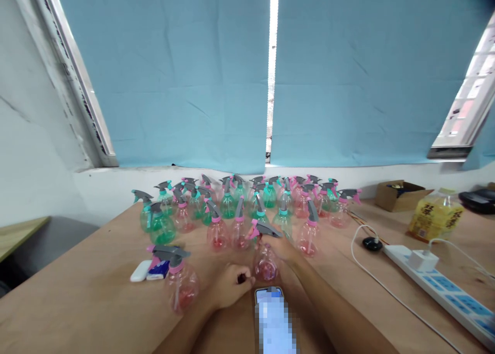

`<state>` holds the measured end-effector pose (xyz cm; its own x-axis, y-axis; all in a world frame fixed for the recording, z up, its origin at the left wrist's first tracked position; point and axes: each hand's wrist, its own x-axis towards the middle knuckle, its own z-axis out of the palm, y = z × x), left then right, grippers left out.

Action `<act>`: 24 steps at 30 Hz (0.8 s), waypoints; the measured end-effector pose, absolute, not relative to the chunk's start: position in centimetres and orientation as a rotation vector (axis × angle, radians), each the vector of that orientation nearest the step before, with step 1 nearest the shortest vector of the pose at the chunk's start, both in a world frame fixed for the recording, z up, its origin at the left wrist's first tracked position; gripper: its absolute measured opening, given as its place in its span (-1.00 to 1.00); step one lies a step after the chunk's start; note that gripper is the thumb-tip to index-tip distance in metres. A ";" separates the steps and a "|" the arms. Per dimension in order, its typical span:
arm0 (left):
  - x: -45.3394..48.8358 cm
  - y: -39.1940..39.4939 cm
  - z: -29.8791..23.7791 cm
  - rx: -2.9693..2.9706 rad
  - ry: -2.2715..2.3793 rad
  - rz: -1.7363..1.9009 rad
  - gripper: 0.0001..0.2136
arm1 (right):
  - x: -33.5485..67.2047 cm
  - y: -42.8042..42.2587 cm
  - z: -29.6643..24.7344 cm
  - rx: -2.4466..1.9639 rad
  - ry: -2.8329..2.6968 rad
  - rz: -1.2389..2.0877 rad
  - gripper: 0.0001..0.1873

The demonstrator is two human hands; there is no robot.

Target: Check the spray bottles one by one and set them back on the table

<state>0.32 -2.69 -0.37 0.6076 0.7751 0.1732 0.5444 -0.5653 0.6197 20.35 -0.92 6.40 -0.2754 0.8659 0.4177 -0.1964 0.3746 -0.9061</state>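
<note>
A pink spray bottle point(265, 264) with a grey trigger head stands on the wooden table point(96, 292) just in front of me. My right hand point(284, 251) is wrapped round its neck from the right. My left hand point(228, 287) is closed at the bottle's lower left side, pinching something small and dark that I cannot make out. A phone point(274, 320) lies flat between my forearms. Another pink spray bottle point(181, 284) stands to the left of my left hand.
Several pink and green spray bottles point(240, 204) crowd the table's far side below blue curtains. A white object and a blue pack point(149, 271) lie at left. A power strip point(444, 289) with cables, a yellow bottle point(435, 220) and a cardboard box point(400, 194) are at right.
</note>
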 end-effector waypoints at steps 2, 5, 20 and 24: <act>0.3 -2.7 -0.3 2.316 1.030 0.584 -0.71 | 20.4 -1.2 6.7 -0.630 -1.505 1.158 -0.65; 0.4 -2.7 -0.2 2.304 1.024 0.584 -0.69 | 20.4 -1.3 6.9 -0.642 -1.510 1.147 -0.65; 0.4 -2.7 -0.1 2.295 1.028 0.572 -0.69 | 20.5 -0.7 6.1 -0.651 -1.500 1.113 -0.64; 0.5 -2.7 -0.2 2.295 1.038 0.573 -0.68 | 20.5 -0.6 6.1 -0.653 -1.484 1.098 -0.62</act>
